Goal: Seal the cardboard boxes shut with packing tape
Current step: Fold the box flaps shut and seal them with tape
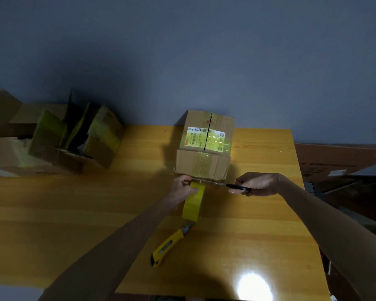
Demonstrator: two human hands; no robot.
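Observation:
A brown cardboard box (204,148) with a white shipping label stands at the far middle of the wooden table (96,203); clear tape runs over its top seam and down its near face. My left hand (182,189) grips a yellowish roll of packing tape (193,205) just below the box's near bottom edge, with a strip stretched from the roll to the box. My right hand (256,184) holds black-handled scissors (224,184) whose blades reach left across that strip.
A yellow utility knife (168,246) lies on the table near me, below the roll. A heap of opened cardboard boxes (59,137) fills the far left. Dark flat items (345,170) lie beyond the table's right edge. A bright glare spot (254,286) sits near the front edge.

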